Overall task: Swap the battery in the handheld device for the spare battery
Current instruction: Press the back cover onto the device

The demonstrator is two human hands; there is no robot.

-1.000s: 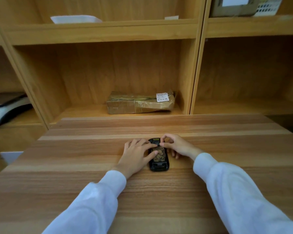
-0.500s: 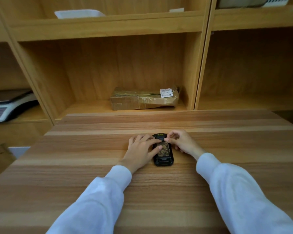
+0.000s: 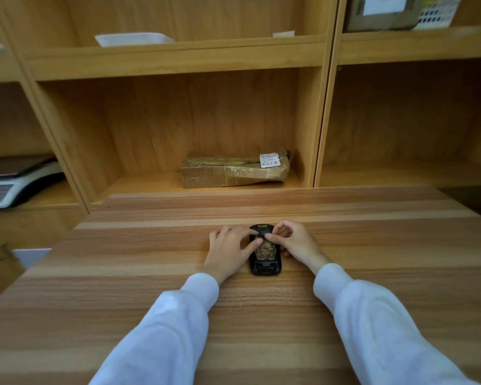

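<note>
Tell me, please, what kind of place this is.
Probably a parcel or stock room. Wooden shelving holds a taped cardboard parcel with a label, a weighing scale sits on the left shelf, and a handheld device lies on the wooden table.

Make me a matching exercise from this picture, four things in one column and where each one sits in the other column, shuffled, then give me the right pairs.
Things:
1. handheld device
2. taped cardboard parcel
3. weighing scale
4. white tray

Places:
A. upper shelf, left of the middle post
B. on the wooden table, between the left hand and the right hand
C. left-hand cubby, at the picture's edge
D. middle cubby, just behind the table

Pairs: 1-B, 2-D, 3-C, 4-A
</note>
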